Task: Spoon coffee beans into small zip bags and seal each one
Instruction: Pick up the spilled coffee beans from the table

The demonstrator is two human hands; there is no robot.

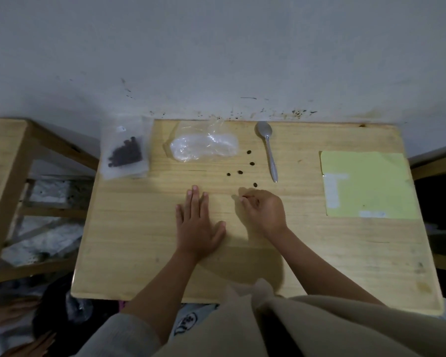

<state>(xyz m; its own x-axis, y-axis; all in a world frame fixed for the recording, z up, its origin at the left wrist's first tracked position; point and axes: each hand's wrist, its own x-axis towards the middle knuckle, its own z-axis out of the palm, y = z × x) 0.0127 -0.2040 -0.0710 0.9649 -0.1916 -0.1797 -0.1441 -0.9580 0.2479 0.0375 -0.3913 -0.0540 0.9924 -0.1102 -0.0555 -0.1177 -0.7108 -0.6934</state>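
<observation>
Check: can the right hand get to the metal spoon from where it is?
Probably yes. The right hand is curled near loose dark coffee beans; the silver metal spoon lies just beyond on bare wooden table, nothing between them. It seems to be pinching something, perhaps a bean.

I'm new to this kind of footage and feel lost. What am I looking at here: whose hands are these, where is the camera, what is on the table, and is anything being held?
There is no machine here, just a person filmed by one wide-angle camera worn on their head, looking down at a wooden table. The left hand lies flat on the wood and holds nothing. The right hand has curled fingers that seem to pinch loose coffee beans; a few more beans lie scattered just beyond it. Farther back are a metal spoon, untouched, a pile of empty clear zip bags, and at the left edge a zip bag holding beans. A yellow sheet lies to the right.
</observation>
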